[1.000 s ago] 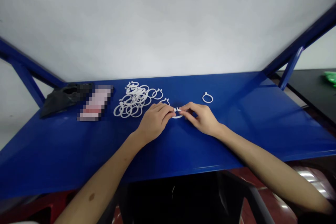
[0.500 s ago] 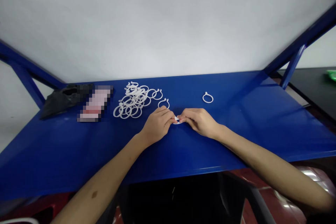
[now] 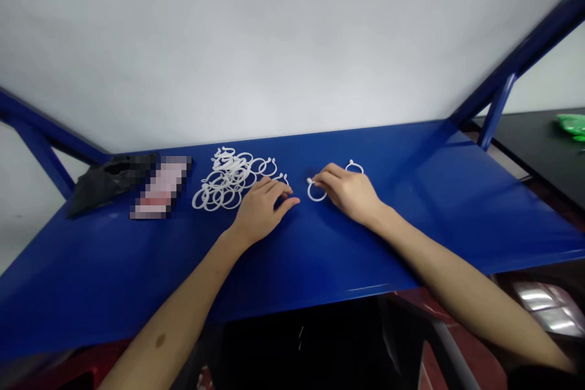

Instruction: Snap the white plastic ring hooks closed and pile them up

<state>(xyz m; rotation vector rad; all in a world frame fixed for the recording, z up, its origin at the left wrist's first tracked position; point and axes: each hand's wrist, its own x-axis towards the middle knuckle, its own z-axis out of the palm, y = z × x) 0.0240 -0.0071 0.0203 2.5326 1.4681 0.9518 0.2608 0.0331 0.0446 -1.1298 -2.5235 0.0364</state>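
A white curtain ring with a small knob is pinched in my right hand, held by its right side just over the blue table. Another closed ring lies right behind that hand, partly hidden by it. My left hand is open and has nothing in it, thumb and fingers apart, beside a loose ring that it partly covers. Left of it spreads a pile of white curtain rings, several with their ends apart.
On the left of the blue table lie a black plastic bag and a blurred-out pink packet. Blue metal braces rise at both ends, with a white wall behind. A dark table with a green item stands at the far right.
My hands have come apart. The right has carried the ring back toward the other closed ring; the left has let go, opened and shifted left toward the pile.
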